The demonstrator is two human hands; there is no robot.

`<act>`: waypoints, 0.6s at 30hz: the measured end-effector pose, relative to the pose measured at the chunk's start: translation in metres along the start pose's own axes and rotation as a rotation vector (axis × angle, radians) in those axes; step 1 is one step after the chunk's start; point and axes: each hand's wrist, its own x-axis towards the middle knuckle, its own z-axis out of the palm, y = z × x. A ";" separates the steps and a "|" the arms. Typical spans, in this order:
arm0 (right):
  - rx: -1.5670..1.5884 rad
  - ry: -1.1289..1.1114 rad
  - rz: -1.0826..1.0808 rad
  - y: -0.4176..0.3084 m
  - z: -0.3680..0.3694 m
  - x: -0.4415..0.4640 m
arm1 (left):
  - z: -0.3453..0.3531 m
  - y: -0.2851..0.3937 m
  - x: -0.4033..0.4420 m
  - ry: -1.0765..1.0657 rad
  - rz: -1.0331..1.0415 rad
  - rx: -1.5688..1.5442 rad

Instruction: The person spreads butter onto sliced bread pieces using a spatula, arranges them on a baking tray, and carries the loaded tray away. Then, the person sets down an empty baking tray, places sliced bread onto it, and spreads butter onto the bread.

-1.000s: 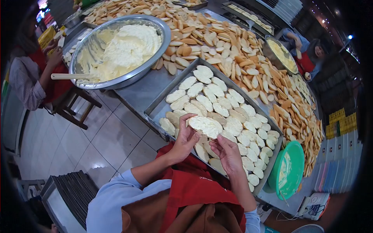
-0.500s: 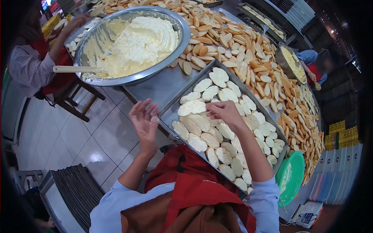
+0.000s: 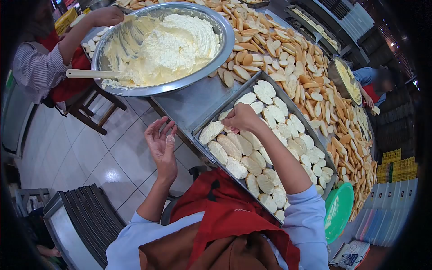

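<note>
My left hand (image 3: 163, 146) is raised, palm up and fingers apart, left of the tray, with a pale smear on its thumb. Over the upper left part of the metal tray (image 3: 199, 143), my right hand (image 3: 243, 118) has its fingers bent together and pointing down. Whether they grip anything is hidden. Just left of these fingertips lies a cream-coated bread slice (image 3: 211, 132). Many oval bread slices, some coated and some plainer, lie in rows in the tray. A large steel bowl (image 3: 166, 92) of cream (image 3: 173, 51) stands beyond, with a pale-handled spatula (image 3: 92, 74) in it.
A big heap of bread pieces (image 3: 310, 96) covers the table behind the tray. A green bowl (image 3: 339, 213) stands at the tray's right. One co-worker (image 3: 45, 67) reaches to the steel bowl's far rim; another (image 3: 375, 87) is at right. Stacked trays (image 3: 85, 225) stand lower left.
The coated slice has gone from both hands into the tray. My left hand has moved left and opened. My right hand has crossed to the tray's upper left. The view has shifted.
</note>
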 end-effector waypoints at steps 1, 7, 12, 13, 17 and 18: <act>-0.152 0.029 -0.045 -0.002 0.001 0.000 | 0.000 -0.001 0.000 -0.013 -0.008 0.014; -0.558 0.188 -0.085 -0.013 0.010 -0.011 | 0.000 -0.002 0.000 -0.020 -0.003 0.017; -0.607 0.139 -0.048 -0.022 0.008 -0.016 | 0.004 0.000 -0.002 0.022 -0.014 0.004; -0.598 0.111 -0.054 -0.019 0.009 -0.013 | 0.004 0.000 -0.002 0.020 -0.015 0.011; -0.484 0.081 -0.177 0.002 0.014 0.001 | 0.004 0.001 -0.002 0.015 -0.008 -0.002; -0.484 0.083 -0.178 0.001 0.013 -0.001 | 0.004 0.001 -0.001 0.019 -0.008 0.004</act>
